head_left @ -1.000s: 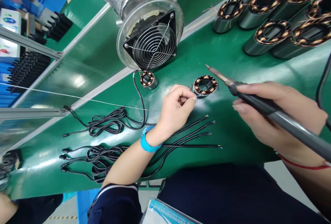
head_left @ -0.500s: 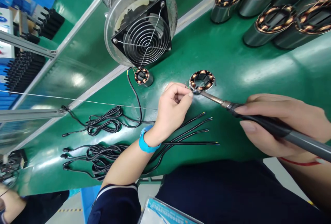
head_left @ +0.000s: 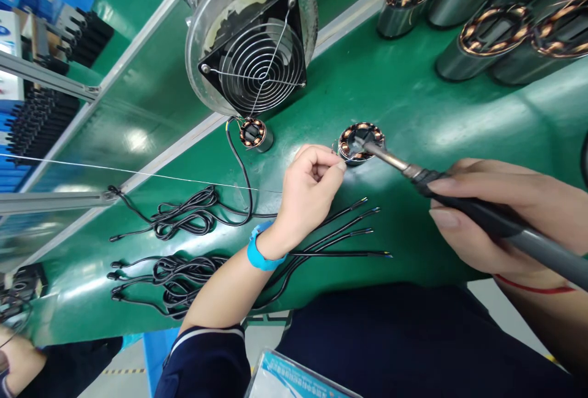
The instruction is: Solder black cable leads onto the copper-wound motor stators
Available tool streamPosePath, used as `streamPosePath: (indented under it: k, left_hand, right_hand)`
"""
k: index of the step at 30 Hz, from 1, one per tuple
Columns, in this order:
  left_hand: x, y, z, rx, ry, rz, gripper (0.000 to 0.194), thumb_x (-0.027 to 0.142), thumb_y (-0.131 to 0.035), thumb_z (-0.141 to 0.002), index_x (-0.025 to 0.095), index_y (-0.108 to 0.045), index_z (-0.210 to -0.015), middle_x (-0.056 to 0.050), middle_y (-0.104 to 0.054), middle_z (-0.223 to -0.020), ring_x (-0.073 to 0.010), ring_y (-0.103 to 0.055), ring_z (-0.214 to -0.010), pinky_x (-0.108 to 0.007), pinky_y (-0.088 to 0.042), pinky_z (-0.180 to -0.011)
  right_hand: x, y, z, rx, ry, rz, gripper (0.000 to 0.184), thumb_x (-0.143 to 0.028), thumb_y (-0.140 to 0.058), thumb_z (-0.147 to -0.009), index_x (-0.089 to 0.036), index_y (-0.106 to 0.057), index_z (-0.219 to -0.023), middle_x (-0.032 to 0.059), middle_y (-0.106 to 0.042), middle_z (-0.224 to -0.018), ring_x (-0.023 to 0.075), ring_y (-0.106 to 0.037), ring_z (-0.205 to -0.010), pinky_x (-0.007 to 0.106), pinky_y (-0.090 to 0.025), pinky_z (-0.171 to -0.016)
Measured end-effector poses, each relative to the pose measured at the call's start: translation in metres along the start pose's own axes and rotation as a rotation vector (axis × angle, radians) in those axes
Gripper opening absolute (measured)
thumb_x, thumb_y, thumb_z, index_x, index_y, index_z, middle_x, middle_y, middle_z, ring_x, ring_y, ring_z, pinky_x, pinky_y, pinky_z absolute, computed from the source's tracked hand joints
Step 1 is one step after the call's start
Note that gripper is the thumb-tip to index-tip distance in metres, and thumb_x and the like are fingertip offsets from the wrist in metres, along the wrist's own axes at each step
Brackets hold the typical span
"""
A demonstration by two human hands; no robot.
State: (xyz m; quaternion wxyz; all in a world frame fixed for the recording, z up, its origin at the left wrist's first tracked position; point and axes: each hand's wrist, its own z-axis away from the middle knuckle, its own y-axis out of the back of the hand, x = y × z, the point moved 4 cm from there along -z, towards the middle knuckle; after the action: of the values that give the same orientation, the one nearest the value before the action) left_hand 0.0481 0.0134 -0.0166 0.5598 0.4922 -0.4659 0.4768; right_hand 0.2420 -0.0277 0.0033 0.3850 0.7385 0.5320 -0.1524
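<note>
My right hand (head_left: 500,214) is wrapped round the dark handle of a soldering iron (head_left: 395,165). The iron's tip is over the near side of a motor stator (head_left: 362,142) with copper windings; whether it touches is hard to tell. Close to the stator's left edge, my left hand (head_left: 312,183) pinches a thin solder wire (head_left: 138,171), whose long strand runs off to the left. Thin lead wires stick out at the stator's left side, partly hidden by my fingers.
A fan with a wire guard (head_left: 263,76) stands behind, above a smaller stator (head_left: 255,135) joined to a black cable. Coiled black cables (head_left: 184,220) lie left, their stripped ends under my left arm. Several larger stators (head_left: 482,43) stand back right. Another person's arm (head_left: 18,355) shows lower left.
The soldering iron's tip has moved right and up from the stator's near-left edge, by my left fingers, to over the stator. My left hand has barely moved.
</note>
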Motion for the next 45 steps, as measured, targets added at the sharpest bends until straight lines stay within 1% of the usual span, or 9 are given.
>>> streamPosePath:
  k: [5, 10, 13, 16, 24, 30, 34, 40, 45]
  left_hand:
    - [0.001, 0.0, -0.001, 0.01, 0.022, -0.012, 0.016, 0.004, -0.064, -0.08, 0.017, -0.059, -0.071, 0.0, -0.056, -0.084, -0.0062, -0.049, -0.064, -0.019, -0.044, -0.056]
    - [0.001, 0.0, -0.001, 0.011, 0.026, -0.016, 0.016, 0.005, -0.065, -0.081, 0.016, -0.059, -0.071, 0.001, -0.056, -0.084, -0.0056, -0.049, -0.063, -0.019, -0.043, -0.057]
    - [0.001, 0.0, -0.001, 0.012, 0.021, -0.012, 0.015, 0.005, -0.064, -0.081, 0.016, -0.06, -0.071, 0.001, -0.056, -0.084, -0.0055, -0.049, -0.064, -0.019, -0.043, -0.057]
    - [0.0, 0.0, -0.002, 0.019, 0.031, -0.028, 0.015, 0.005, -0.064, -0.081, 0.016, -0.059, -0.072, 0.001, -0.057, -0.084, -0.0057, -0.049, -0.065, -0.018, -0.043, -0.057]
    - [0.0, 0.0, -0.003, 0.028, 0.014, 0.041, 0.016, 0.004, -0.065, -0.081, 0.015, -0.058, -0.071, 0.001, -0.055, -0.083, -0.0046, -0.05, -0.063, -0.018, -0.042, -0.056]
    - [-0.001, 0.008, -0.008, -0.072, 0.284, 0.107, 0.021, 0.006, -0.066, -0.08, 0.019, -0.052, -0.09, 0.005, -0.058, -0.081, -0.0031, -0.05, -0.048, -0.018, -0.036, -0.042]
    - [0.001, 0.016, -0.011, -0.238, 0.453, 0.133, 0.013, 0.016, -0.065, -0.085, 0.016, -0.055, -0.077, 0.004, -0.061, -0.068, -0.0026, -0.046, -0.046, -0.015, -0.031, -0.041]
    - [0.0, 0.025, -0.016, -0.128, 0.492, 0.212, 0.02, 0.018, -0.074, -0.074, 0.016, -0.057, -0.064, 0.006, -0.052, -0.054, -0.0019, -0.038, -0.044, -0.015, -0.021, -0.041]
    - [-0.001, 0.017, -0.014, -0.122, 0.436, 0.192, 0.024, 0.023, -0.084, -0.069, 0.016, -0.062, -0.063, 0.007, -0.049, -0.051, -0.0035, -0.041, -0.046, -0.018, -0.031, -0.045]
  right_hand:
    - [-0.004, -0.004, -0.006, -0.092, -0.009, 0.104, 0.041, -0.017, -0.068, -0.089, -0.032, -0.064, -0.127, 0.0004, -0.069, -0.079, 0.0158, -0.065, -0.061, 0.028, -0.052, -0.053]
    - [-0.007, -0.002, -0.022, -0.113, -0.176, 0.199, 0.042, -0.024, -0.064, -0.097, -0.034, -0.059, -0.137, -0.0019, -0.076, -0.111, 0.019, -0.074, -0.096, 0.03, -0.061, -0.082]
    - [-0.001, -0.005, -0.036, -0.21, -0.183, 0.236, 0.032, -0.03, -0.058, -0.101, -0.032, -0.062, -0.132, -0.0035, -0.076, -0.11, 0.0169, -0.074, -0.093, 0.026, -0.061, -0.079]
    - [0.007, -0.013, -0.046, -0.307, -0.118, 0.233, 0.032, -0.035, -0.053, -0.101, -0.029, -0.061, -0.131, -0.0013, -0.074, -0.116, 0.0214, -0.074, -0.097, 0.033, -0.061, -0.08]
    - [0.013, -0.026, -0.053, -0.333, -0.083, 0.2, 0.033, -0.026, -0.052, -0.096, -0.027, -0.062, -0.128, 0.0015, -0.074, -0.108, 0.025, -0.072, -0.094, 0.038, -0.058, -0.081]
    - [0.027, -0.038, -0.058, -0.363, -0.012, 0.167, 0.045, -0.018, -0.053, -0.088, -0.025, -0.055, -0.133, 0.0038, -0.073, -0.114, 0.0265, -0.071, -0.102, 0.044, -0.057, -0.089]
    - [0.036, -0.053, -0.052, -0.431, 0.033, 0.123, 0.049, -0.019, -0.054, -0.086, -0.026, -0.052, -0.134, 0.0061, -0.07, -0.121, 0.0277, -0.066, -0.112, 0.047, -0.053, -0.096]
    - [0.032, -0.052, -0.044, -0.437, -0.019, 0.079, 0.049, -0.024, -0.057, -0.086, -0.024, -0.052, -0.135, 0.0058, -0.072, -0.107, 0.0255, -0.065, -0.095, 0.044, -0.051, -0.091]
    - [0.03, -0.045, -0.041, -0.399, -0.012, 0.053, 0.053, -0.024, -0.056, -0.088, -0.027, -0.048, -0.14, 0.0061, -0.072, -0.115, 0.0276, -0.065, -0.103, 0.046, -0.051, -0.092]
